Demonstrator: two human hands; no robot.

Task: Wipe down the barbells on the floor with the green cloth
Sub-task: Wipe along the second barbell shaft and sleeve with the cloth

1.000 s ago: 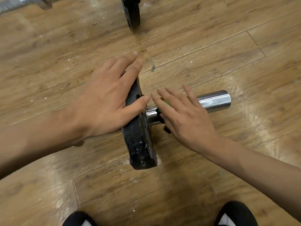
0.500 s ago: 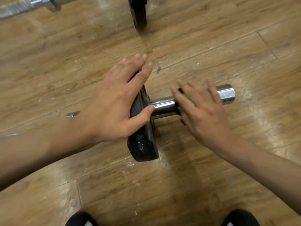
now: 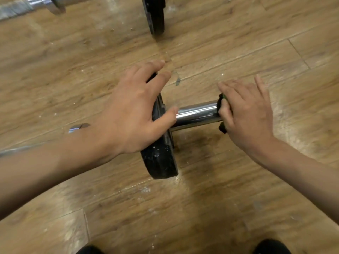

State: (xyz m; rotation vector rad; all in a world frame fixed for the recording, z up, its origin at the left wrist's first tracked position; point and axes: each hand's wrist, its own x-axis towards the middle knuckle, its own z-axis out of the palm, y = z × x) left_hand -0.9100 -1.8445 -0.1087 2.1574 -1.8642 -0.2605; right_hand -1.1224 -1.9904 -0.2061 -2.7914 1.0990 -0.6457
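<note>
A black round weight plate (image 3: 161, 162) of scuffed rubber, flecked with white dust, stands on its edge on a glossy wooden plank floor (image 3: 238, 208), and a smooth, mirror-bright chrome steel sleeve (image 3: 197, 111) juts from its centre. The left hand (image 3: 132, 110) lies spread over the plate's upper part, its fingers fairly straight and reaching past the far rim, its thumb hooked round the near rim so that the tip touches the sleeve where it meets the plate. The right hand (image 3: 247, 114) is wrapped over the sleeve's outer end, fingers bent across the top and thumb underneath, holding a crumpled green cloth (image 3: 222, 99) against the metal; only a dark green edge of the cloth shows at the thumb side of this hand, and the sleeve's tip is hidden beneath the palm. Between the two hands a bare stretch of chrome lies open. Behind the left wrist a chrome collar (image 3: 77, 127) peeps out. Well beyond the fingertips of the left hand stands a second black plate (image 3: 155, 13), with a knurled chrome bar (image 3: 36, 5) off to its left. Dusty floor lies open to the right of the right hand, and near both forearms sit the toes of black shoes (image 3: 271, 247).
</note>
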